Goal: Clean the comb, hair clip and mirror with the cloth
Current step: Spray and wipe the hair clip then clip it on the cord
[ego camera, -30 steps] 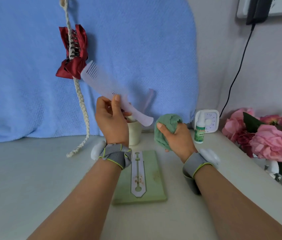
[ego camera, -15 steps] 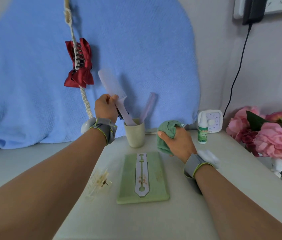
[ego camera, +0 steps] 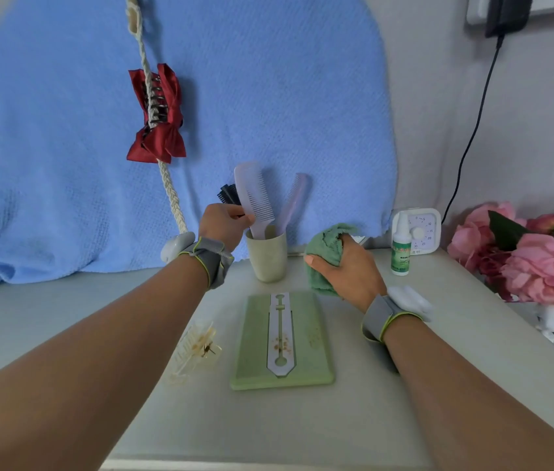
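Pinched between L hand [ego camera: 223, 223] thumb and fingers: the lower edge of the pale lilac comb [ego camera: 253, 198], which stands upright w/ its handle down in the beige cup [ego camera: 267, 256]. A black brush head [ego camera: 228, 194] pokes up just behind the hand; whether the fingers also touch it is hard to tell from this angle. A second, pinker comb [ego camera: 293, 202] leans in the same cup, to the right. R hand [ego camera: 350, 270] is closed around the bunched green cloth [ego camera: 323, 256], resting it on the table [ego camera: 404, 385] beside the cup, near the top right corner of the green mirror [ego camera: 316, 345]. Mirror lies flat, back side up, its lilac stand strip [ego camera: 281, 334] showing brownish spots. Clear hair clip [ego camera: 197, 350] lies on the table left of the mirror, apart from it. Red bow clip [ego camera: 156, 113] hangs on a braided cord [ego camera: 170, 185] against the blue towel [ego camera: 268, 79]. Spray bottle [ego camera: 400, 246] and white timer [ego camera: 421, 229] stand at back right; pink flowers [ego camera: 547, 266] at the far right edge.
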Motion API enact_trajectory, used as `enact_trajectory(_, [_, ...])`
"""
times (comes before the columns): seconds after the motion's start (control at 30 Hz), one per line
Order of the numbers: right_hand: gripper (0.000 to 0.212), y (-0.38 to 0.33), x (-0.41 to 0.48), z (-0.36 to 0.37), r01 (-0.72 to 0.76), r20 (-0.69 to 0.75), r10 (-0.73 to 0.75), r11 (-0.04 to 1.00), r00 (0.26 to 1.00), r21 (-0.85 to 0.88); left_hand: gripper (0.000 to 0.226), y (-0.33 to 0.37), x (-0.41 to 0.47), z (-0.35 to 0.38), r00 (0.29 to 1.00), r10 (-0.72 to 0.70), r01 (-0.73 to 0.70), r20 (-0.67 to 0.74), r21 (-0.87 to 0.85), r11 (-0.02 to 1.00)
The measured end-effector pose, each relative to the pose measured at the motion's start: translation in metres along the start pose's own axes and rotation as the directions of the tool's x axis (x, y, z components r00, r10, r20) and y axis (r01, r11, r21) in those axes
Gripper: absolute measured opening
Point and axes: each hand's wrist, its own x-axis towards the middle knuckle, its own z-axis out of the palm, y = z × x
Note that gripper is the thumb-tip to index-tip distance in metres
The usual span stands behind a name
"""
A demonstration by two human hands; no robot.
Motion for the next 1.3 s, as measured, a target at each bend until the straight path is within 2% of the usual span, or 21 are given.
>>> enact_trajectory(0.13, [0.048, -0.006, -0.005, 0.002, 0.082, 0.118, -0.080, 0.997, 0.990, -0.009, 0.041, 0.004, -0.024, -0.025, 0.999, -0.027, 0.024, 0.032, 0.089, 0.996])
enact_trajectory(0.23, [0.047, -0.010, -0.008, 0.004, 0.130, 0.176, -0.121, 0.991, 0.977, -0.038, 0.029, 0.000, -0.055, -0.047, 0.988, 0.006, -0.041, 0.153, 0.227, 0.973])
enact_trajectory(0.33, [0.045, -0.012, -0.011, 0.006, 0.137, 0.192, -0.126, 0.990, 0.973, -0.041, 0.018, -0.007, -0.082, -0.068, 0.965, -0.025, -0.057, 0.262, 0.300, 0.952])
enact_trajectory(0.43, [0.043, -0.011, -0.012, 0.006, 0.134, 0.192, -0.126, 0.991, 0.973, -0.027, 0.026, -0.013, -0.093, -0.083, 0.937, -0.114, -0.046, 0.330, 0.441, 0.897])
enact_trajectory(0.57, [0.039, -0.009, -0.013, 0.005, 0.135, 0.185, -0.129, 0.991, 0.974, -0.019, 0.042, -0.026, -0.099, -0.091, 0.869, -0.312, 0.025, 0.384, 0.596, 0.802])
enact_trajectory(0.67, [0.038, -0.008, -0.012, 0.004, 0.132, 0.188, -0.126, 0.991, 0.974, -0.019, 0.050, -0.033, -0.101, -0.088, 0.814, -0.395, 0.074, 0.426, 0.599, 0.797])
enact_trajectory(0.83, [0.040, -0.008, -0.012, 0.003, 0.144, 0.196, -0.133, 0.989, 0.972, -0.041, 0.047, -0.038, -0.099, -0.082, 0.793, -0.407, 0.123, 0.453, 0.536, 0.835])
enact_trajectory(0.97, [0.040, -0.007, -0.011, 0.003, 0.159, 0.208, -0.143, 0.985, 0.968, -0.063, 0.026, -0.039, -0.096, -0.079, 0.766, -0.414, 0.171, 0.492, 0.464, 0.869])
enact_trajectory(1.17, [0.040, -0.009, -0.011, 0.004, 0.158, 0.204, -0.144, 0.986, 0.968, -0.057, 0.035, -0.041, -0.094, -0.077, 0.743, -0.401, 0.210, 0.536, 0.383, 0.900])
enact_trajectory(1.3, [0.040, -0.010, -0.012, 0.003, 0.153, 0.213, -0.137, 0.986, 0.967, -0.060, 0.032, -0.044, -0.092, -0.076, 0.738, -0.409, 0.236, 0.536, 0.363, 0.901])
